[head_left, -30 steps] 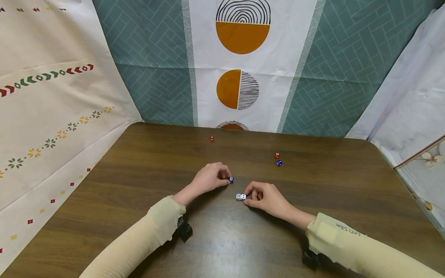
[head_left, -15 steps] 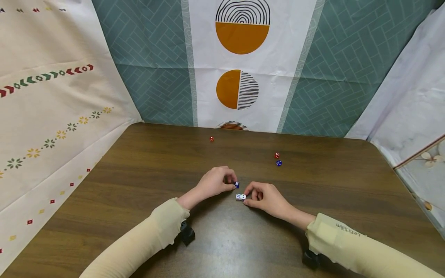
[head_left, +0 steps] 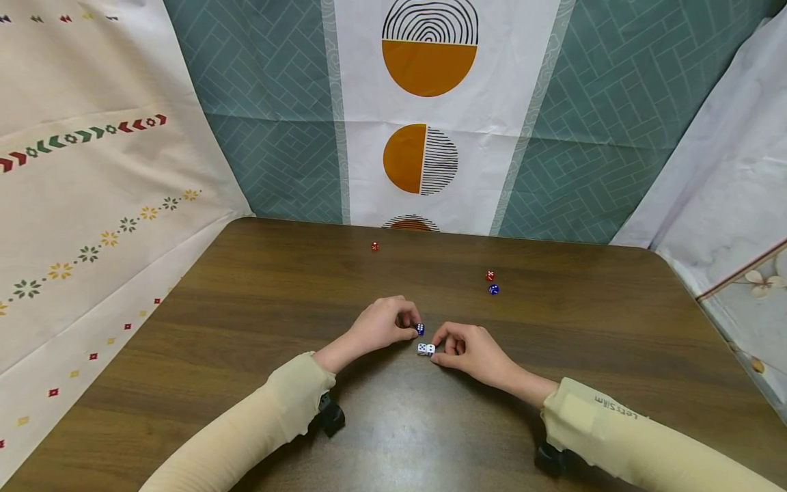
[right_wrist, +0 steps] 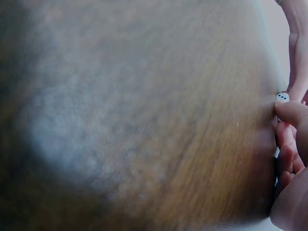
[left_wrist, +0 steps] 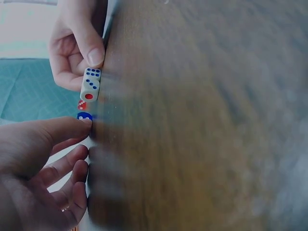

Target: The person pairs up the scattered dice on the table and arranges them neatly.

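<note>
My left hand [head_left: 384,322] pinches a blue die [head_left: 421,329] between thumb and index finger, low over the wooden table. Just in front of it, two white dice sit side by side, touching: a left white die [head_left: 421,349] and a right white die [head_left: 430,350]. My right hand [head_left: 472,350] holds the right one with thumb and index fingertip. Seen from the left wrist, the thumb partly covers the blue die [left_wrist: 84,116], and the white dice [left_wrist: 90,84] are between the hands. The right wrist view shows a white die [right_wrist: 282,97] at the thumb tip.
Farther back on the table [head_left: 277,273] lies a red die [head_left: 375,246]. Another red die [head_left: 490,275] and a second blue die [head_left: 494,289] lie close together at the back right. Patterned cloth [head_left: 270,137] hangs behind the table and along its sides.
My left hand has brought the blue die right and toward me, close behind the white dice, slowing over the last half second. My right hand and the white dice have stayed in place.
</note>
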Demonstrator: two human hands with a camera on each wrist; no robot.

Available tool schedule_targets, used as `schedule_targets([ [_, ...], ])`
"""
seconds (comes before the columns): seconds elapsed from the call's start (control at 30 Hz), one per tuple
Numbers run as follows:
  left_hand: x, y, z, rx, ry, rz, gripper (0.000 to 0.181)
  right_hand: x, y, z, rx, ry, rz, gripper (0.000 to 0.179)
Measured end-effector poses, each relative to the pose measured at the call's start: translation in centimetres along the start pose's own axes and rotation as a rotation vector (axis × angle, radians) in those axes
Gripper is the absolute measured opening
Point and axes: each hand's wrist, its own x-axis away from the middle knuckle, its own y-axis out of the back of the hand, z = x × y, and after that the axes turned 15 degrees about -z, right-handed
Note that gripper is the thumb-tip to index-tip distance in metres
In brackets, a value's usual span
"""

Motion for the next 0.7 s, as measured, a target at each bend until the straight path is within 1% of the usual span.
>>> schedule_targets([
  [0.27,0.05,-0.05,-0.2,-0.006,-0.013,-0.007,0.01,0.02,0.08,-0.04,0.007,0.003,-0.003,0.015],
  [0.7,0.15,0.04,-0.45,-0.012,-0.004,-0.01,0.01,-0.05,0.14,-0.14,0.013,0.015,0.007,0.016],
])
